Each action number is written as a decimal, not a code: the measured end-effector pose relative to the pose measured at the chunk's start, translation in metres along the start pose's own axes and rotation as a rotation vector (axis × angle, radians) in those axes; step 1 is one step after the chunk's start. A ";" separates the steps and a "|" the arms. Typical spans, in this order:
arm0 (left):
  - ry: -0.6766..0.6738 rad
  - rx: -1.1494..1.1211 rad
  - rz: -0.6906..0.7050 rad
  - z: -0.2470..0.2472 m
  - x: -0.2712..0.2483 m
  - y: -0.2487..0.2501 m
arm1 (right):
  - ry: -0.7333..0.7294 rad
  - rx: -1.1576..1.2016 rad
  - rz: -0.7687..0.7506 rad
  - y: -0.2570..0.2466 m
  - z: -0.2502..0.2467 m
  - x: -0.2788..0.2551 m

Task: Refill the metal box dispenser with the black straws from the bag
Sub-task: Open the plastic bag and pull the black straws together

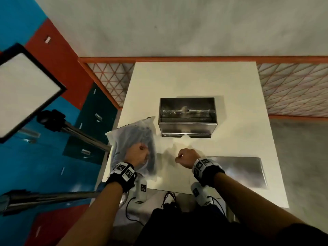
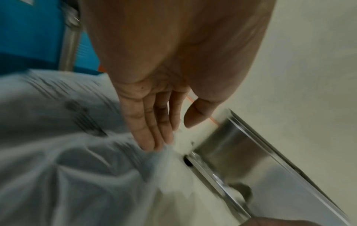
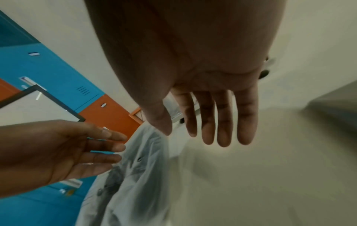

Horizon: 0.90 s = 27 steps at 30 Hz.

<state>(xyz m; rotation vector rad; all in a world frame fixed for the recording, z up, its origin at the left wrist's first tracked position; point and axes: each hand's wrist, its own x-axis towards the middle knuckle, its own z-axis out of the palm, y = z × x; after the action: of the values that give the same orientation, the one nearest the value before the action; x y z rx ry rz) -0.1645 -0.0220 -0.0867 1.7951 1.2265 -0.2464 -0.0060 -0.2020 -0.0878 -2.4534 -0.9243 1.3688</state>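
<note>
The metal box dispenser [image 1: 187,124] stands mid-table with its top open; its steel side fills the left wrist view [image 2: 241,152]. A translucent plastic bag [image 1: 127,137] of black straws lies at the table's left edge [image 2: 67,152] [image 3: 135,175]. My left hand [image 1: 137,154] hovers over the bag with fingers straight [image 2: 170,130], the tips close to the bag's corner. It also shows from the side in the right wrist view [image 3: 67,149]. My right hand [image 1: 186,156] hangs above bare table between bag and lid, fingers straight and holding nothing [image 3: 193,133].
A flat metal lid [image 1: 243,171] lies on the white table [image 1: 177,80] at the near right. A light panel on a stand [image 1: 26,89] and blue and orange lockers [image 1: 35,157] are to the left. Orange mesh railing [image 1: 292,89] runs behind. Cables [image 1: 166,197] hang at the front edge.
</note>
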 end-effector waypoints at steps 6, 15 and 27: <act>0.358 0.076 -0.112 -0.059 0.001 -0.041 | -0.047 0.168 0.006 -0.057 0.028 0.032; 0.281 0.039 -0.311 -0.067 0.039 -0.093 | -0.053 0.344 0.085 -0.084 0.058 0.073; 0.138 -0.185 -0.279 -0.050 0.055 -0.112 | -0.074 0.434 0.023 -0.104 0.067 0.076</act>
<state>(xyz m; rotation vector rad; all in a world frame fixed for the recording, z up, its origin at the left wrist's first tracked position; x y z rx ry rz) -0.2454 0.0607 -0.1555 1.5009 1.5477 -0.1618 -0.0768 -0.0838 -0.1333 -2.1035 -0.5404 1.4921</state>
